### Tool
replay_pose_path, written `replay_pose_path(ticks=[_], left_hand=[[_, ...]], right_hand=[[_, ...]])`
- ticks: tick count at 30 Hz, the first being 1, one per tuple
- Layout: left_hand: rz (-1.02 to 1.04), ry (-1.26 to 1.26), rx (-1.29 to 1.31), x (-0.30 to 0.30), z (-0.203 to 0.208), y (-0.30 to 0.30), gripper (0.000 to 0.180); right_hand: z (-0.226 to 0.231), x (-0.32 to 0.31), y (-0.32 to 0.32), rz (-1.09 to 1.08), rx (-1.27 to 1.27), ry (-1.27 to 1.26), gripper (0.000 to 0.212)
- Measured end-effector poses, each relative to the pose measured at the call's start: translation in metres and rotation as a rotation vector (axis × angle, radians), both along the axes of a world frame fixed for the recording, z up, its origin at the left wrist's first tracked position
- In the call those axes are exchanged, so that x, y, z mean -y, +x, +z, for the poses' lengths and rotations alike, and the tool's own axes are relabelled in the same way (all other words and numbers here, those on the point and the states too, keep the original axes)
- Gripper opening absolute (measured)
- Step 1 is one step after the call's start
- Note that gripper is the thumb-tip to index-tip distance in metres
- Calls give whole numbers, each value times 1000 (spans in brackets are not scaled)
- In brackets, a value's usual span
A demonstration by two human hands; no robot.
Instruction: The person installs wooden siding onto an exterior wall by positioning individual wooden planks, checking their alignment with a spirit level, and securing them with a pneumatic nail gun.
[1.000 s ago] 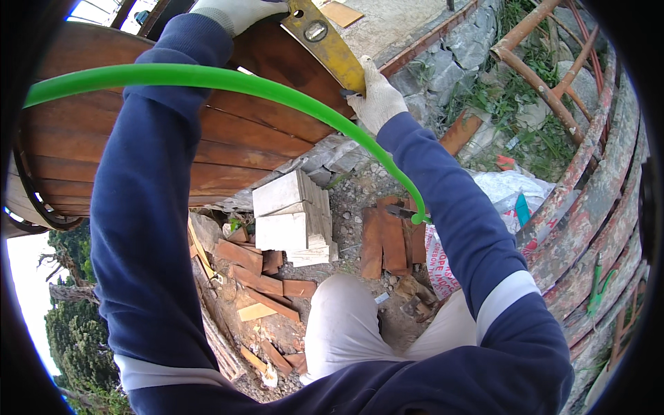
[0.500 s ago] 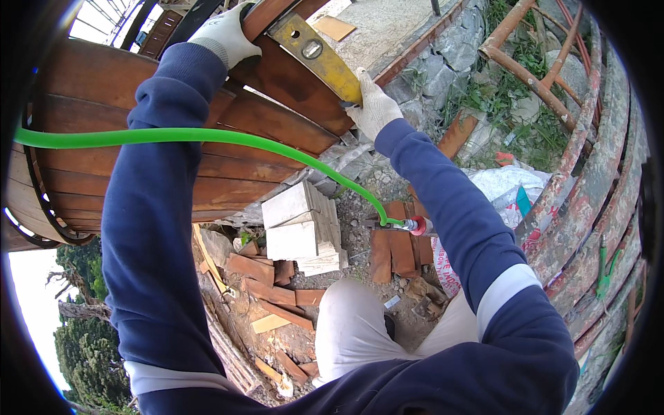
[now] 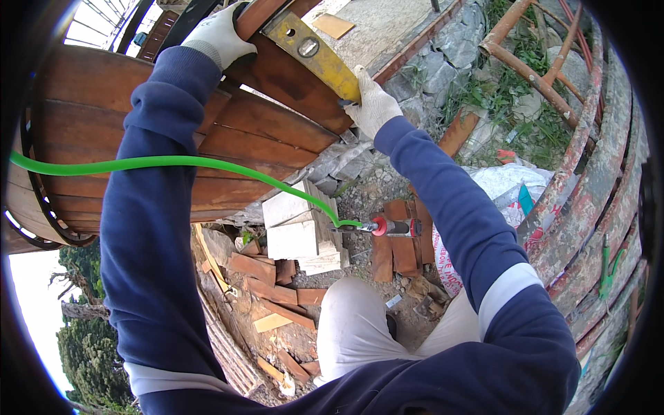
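A yellow spirit level (image 3: 312, 52) lies at a slant along a reddish-brown wooden board (image 3: 259, 18) at the top of the view. My left hand (image 3: 217, 37), in a white knitted glove, is closed round that board, its thumb toward the level. At the level's lower right end, my right hand (image 3: 374, 105), gloved too, grips the tip with its fingers. Brown stained planks (image 3: 256, 124) spread beneath both arms. Across my left sleeve runs a green hose (image 3: 228, 164), ending at a red-and-black hand tool (image 3: 394, 227) whose kind I cannot make out.
Pale stone tiles (image 3: 294, 228) are stacked in front of my knees, among scattered wood offcuts (image 3: 277, 294). A white printed sack (image 3: 501, 190) lies under my right arm. Rusty metal pipes (image 3: 553, 76) and weathered curved rails (image 3: 609, 152) line the right side.
The hose has sagged lower, and the tool on its end has swung to the left, showing more of its body. Both hands and the level have shifted slightly left.
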State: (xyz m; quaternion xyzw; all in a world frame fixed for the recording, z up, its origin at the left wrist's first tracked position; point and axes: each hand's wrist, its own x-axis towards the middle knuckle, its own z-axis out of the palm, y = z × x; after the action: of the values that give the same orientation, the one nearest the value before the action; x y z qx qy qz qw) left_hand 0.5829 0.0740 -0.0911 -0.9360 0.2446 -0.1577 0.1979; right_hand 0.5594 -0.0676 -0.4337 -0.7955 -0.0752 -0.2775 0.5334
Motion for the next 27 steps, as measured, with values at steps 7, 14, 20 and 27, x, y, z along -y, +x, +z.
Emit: replay_pose_path(ticks=[7, 14, 20, 27], left_hand=[[55, 37, 39, -2, -2, -5, 89], [27, 38, 35, 2, -4, -1, 91], [12, 70, 52, -5, -4, 6, 92], [137, 121, 60, -2, 1, 4, 94]], right_hand=[[4, 0, -3, 23, -48, -5, 78], [-1, -2, 0, -28, 21, -10, 81], [14, 5, -2, 57, -43, -67, 75], [2, 59, -41, -46, -97, 218, 56]])
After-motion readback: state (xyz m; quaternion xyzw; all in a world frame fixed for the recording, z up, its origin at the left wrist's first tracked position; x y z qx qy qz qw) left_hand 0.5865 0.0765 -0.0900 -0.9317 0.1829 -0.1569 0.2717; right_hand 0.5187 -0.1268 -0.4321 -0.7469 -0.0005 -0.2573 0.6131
